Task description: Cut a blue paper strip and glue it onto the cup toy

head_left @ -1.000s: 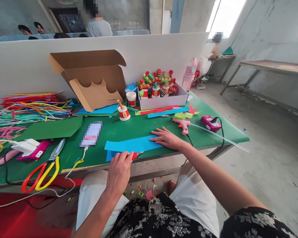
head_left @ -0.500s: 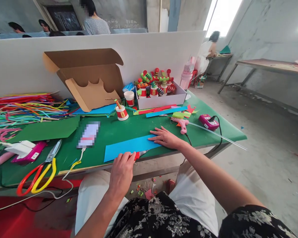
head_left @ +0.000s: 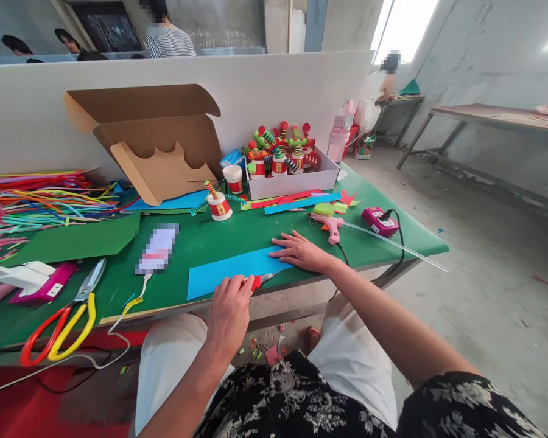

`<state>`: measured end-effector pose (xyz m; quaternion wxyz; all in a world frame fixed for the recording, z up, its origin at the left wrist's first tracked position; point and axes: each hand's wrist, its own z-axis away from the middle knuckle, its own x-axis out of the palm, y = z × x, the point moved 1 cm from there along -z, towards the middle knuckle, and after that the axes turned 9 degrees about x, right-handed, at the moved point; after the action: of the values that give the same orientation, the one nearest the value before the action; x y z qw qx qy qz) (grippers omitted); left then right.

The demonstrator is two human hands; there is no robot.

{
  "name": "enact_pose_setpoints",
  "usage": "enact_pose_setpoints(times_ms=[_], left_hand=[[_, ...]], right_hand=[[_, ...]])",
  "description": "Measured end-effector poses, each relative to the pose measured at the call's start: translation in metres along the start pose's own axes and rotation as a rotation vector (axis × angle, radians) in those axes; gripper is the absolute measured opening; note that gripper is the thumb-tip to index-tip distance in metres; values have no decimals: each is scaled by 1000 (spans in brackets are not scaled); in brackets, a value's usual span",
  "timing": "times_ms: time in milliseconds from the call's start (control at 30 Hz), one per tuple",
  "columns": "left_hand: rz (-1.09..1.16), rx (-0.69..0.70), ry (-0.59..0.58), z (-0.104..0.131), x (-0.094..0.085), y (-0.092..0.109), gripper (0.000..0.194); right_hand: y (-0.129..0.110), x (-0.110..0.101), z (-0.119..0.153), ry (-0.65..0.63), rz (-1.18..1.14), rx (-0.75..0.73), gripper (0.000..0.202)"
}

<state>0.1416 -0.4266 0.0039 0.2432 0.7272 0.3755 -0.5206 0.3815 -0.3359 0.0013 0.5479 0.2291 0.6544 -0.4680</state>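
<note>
A strip of blue paper [head_left: 231,267] lies along the front edge of the green table. My right hand [head_left: 304,250] rests on its right end, fingers spread flat. My left hand [head_left: 231,304] is closed round the red handle of a utility knife [head_left: 256,283]. The knife's blade points right, close to the paper's near edge; whether it touches the paper I cannot tell. Beyond the paper stands a paper-cup figure [head_left: 219,207] with green spiral arms. A pink glue gun [head_left: 331,228] lies past my right hand.
Scissors [head_left: 75,316], a phone [head_left: 158,248] and a green sheet [head_left: 84,237] lie to the left, beside a heap of pipe cleaners [head_left: 50,201]. At the back are an open cardboard box [head_left: 159,143] and a white box [head_left: 296,182] of cup figures. A purple power socket [head_left: 380,221] sits right.
My left hand has slid slightly right with the utility knife, along the paper's near edge. My right hand stays on the paper. The whole view has shifted a little.
</note>
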Motion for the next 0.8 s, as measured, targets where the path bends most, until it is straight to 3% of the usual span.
enact_pose_setpoints(times_ms=[600, 800], left_hand=[[26, 14, -12, -6, 3, 9, 30], [63, 57, 9, 1, -6, 11, 32]], right_hand=[[2, 1, -1, 0, -12, -4, 36], [7, 5, -2, 19, -38, -9, 37]])
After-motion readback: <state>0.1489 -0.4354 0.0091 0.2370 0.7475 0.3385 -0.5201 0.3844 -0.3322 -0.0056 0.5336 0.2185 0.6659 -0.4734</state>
